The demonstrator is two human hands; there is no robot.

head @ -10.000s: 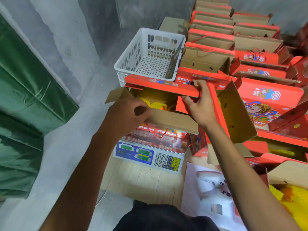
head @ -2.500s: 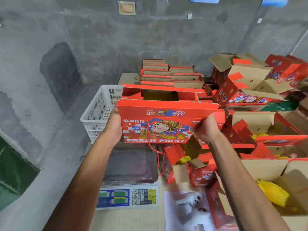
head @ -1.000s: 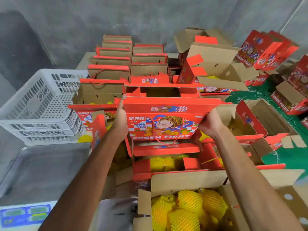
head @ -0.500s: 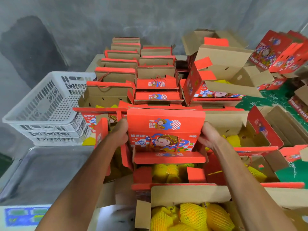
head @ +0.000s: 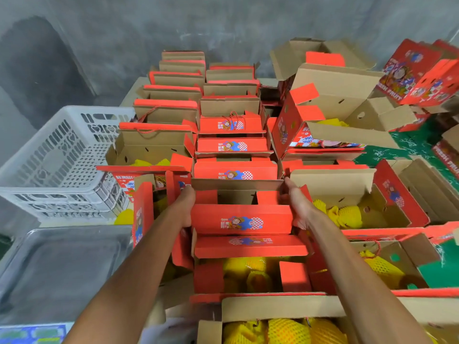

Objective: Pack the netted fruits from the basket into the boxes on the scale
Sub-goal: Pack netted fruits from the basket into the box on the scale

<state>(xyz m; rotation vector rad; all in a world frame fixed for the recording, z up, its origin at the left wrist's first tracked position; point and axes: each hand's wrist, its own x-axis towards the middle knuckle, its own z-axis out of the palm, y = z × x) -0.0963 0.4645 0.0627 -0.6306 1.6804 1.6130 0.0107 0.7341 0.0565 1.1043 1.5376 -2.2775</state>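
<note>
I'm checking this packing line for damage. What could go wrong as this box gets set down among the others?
The red box held between the left hand and right hand goes into a tight row; its loose flaps may snag neighbours. The open box just below shows netted fruit, which could get pressed if it overlaps.

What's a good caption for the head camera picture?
Two hands set a red fruit box down among other boxes, beside the scale.

The scale (head: pixel 32 333) display is blurred and cut off; both hands' (head: pixel 185 207) fingers hide behind the box (head: pixel 241 219).
</note>
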